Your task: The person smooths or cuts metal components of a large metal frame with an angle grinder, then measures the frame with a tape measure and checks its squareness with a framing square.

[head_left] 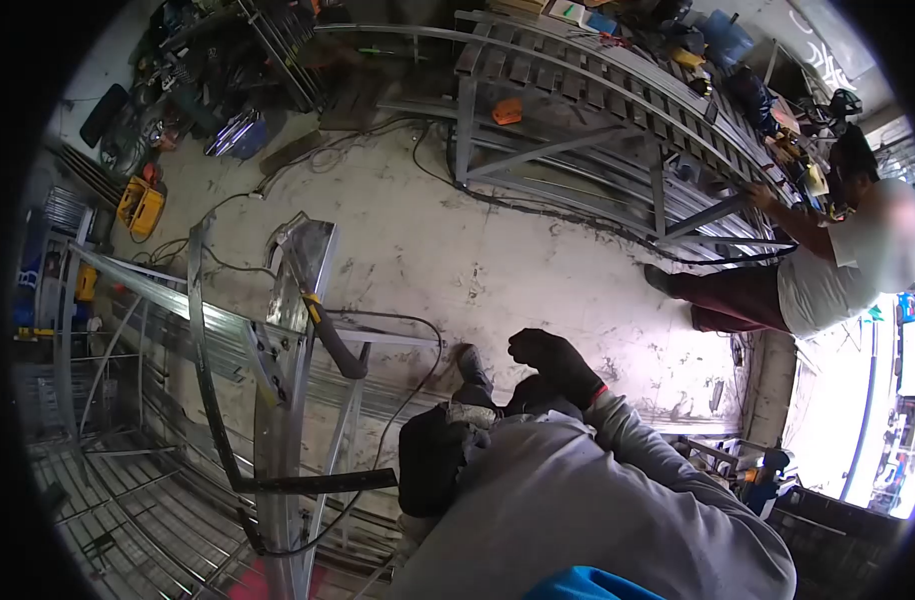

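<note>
My right hand (558, 366), in a dark glove with a red cuff edge, hangs in front of my body above the pale floor (478, 260). Its fingers are loosely bent, and nothing shows in them. My left hand does not show. To the left stands a metal workbench frame (278, 450). On it rests a tool with a dark handle and a yellow band (333, 340), its head hard to make out. A bent dark metal bar (213, 390) lies across the same frame, and a shiny metal piece (308, 265) sits at its far end.
A co-worker (848, 250) stands at the right beside a long slatted metal rack (578, 80). Black cables (428, 330) loop over the frame and floor. A yellow case (141, 207) stands at the far left, and an orange object (507, 111) is under the rack.
</note>
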Demonstrator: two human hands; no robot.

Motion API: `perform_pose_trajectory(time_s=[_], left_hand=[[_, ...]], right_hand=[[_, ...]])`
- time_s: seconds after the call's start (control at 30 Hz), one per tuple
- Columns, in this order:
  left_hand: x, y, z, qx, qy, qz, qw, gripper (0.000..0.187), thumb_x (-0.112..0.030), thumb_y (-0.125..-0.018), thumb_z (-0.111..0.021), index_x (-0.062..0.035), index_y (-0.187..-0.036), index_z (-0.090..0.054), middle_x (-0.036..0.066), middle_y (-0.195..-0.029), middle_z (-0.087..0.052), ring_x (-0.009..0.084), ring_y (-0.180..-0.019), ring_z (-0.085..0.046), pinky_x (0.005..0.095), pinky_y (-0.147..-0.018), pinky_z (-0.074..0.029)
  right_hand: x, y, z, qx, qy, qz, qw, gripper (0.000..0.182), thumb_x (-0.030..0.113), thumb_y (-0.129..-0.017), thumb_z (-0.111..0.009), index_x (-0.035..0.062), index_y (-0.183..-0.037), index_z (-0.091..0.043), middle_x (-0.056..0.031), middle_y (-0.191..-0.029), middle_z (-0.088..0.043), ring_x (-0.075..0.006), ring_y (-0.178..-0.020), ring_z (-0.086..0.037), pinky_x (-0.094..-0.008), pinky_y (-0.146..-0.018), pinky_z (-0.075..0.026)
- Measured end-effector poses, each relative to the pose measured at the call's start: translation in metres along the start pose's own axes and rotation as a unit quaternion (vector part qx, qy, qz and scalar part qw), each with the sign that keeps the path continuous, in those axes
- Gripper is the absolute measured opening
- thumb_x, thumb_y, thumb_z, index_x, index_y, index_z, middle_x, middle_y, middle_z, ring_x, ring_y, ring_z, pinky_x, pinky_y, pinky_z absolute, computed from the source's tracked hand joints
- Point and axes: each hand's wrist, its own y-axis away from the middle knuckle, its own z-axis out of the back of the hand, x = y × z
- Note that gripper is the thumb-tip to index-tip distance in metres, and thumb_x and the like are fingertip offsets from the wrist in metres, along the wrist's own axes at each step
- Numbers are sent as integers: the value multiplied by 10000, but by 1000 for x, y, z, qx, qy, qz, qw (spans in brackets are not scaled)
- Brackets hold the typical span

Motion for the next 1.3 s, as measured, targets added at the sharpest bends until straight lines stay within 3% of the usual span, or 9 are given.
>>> perform_pose_trajectory(time_s=[0.2, 0.33, 0.43, 0.47, 0.7, 0.9, 1.03, 1.17, 1.3], left_hand=[[55, -27, 0, -139, -48, 53, 988, 113, -134, -909, -642, -51, -848, -596, 86, -705, -604, 262, -609, -607, 386, -613, -497], [69, -49, -23, -249, 173, 149, 941, 531, -433, -1127, -381, -14, -840, -538, 44, -572, -417, 180, -431, -399, 370, -386, -373], [50, -74, -24, -346, 550, 242, 721, 898, -776, -1062, -229, 11, -852, -608, 38, -535, -404, 177, -401, -381, 347, -367, -341], [44, -79, -23, -312, 481, 251, 780, 1037, -897, -972, -198, 14, -846, -677, 45, -506, -434, 186, -382, -393, 328, -362, -327], [-14, -140, -45, -350, 212, 338, 848, 1001, -786, -1059, -172, 14, -815, -722, 17, -516, -518, 138, -412, -451, 273, -404, -343], [-33, -155, -63, -288, 20, 313, 905, 503, -361, -1108, -433, -3, -931, -739, 61, -602, -615, 154, -559, -583, 310, -552, -427], [-18, -142, -59, -237, 22, 216, 947, 342, -225, -1036, -478, -4, -998, -736, 73, -822, -739, 189, -729, -671, 350, -697, -499], [-15, -120, -39, -240, -162, 133, 948, 199, -65, -927, -658, -20, -1083, -773, 114, -943, -748, 240, -838, -725, 352, -775, -571], [-20, -72, -42, -403, -24, 165, 900, 249, -69, -882, -687, -18, -1115, -760, 143, -1082, -762, 299, -898, -740, 401, -754, -589]], right_hand=[[49, -83, 7, 47, 177, 220, 958, 353, 162, -1066, -634, -32, -1361, -615, -112, -1249, -712, -191, -1160, -680, -360, -1038, -544], [43, -140, 39, 73, -80, 114, 988, 351, 199, -1063, -661, -7, -1346, -643, -91, -1247, -714, -197, -1144, -682, -366, -1024, -538], [73, -163, 48, 111, -37, 120, 986, 365, 210, -1075, -645, -7, -1369, -637, -100, -1289, -704, -218, -1174, -682, -377, -1039, -534], [67, -182, 52, 149, -95, 159, 971, 362, 202, -1085, -624, -10, -1379, -631, -112, -1317, -696, -228, -1191, -681, -374, -1047, -534], [131, -233, 71, 192, 142, 376, 895, 293, 60, -1058, -580, 12, -1330, -676, -141, -1313, -700, -275, -1192, -684, -368, -1050, -551], [144, -238, 103, 74, 316, 505, 800, 162, 48, -1005, -599, -2, -1140, -673, -118, -1083, -681, -253, -940, -693, -357, -847, -579], [119, -232, 113, 95, 12, 247, 964, 233, 155, -1059, -612, 30, -1233, -703, -53, -1137, -730, -186, -976, -692, -352, -850, -567], [141, -206, 94, 124, -4, 130, 984, 408, 305, -1109, -547, 39, -1410, -617, -83, -1285, -720, -171, -1139, -692, -336, -979, -546], [137, -206, 65, 213, 77, 66, 972, 468, 353, -1121, -542, 44, -1471, -569, -96, -1310, -710, -217, -1167, -700, -377, -990, -559]])
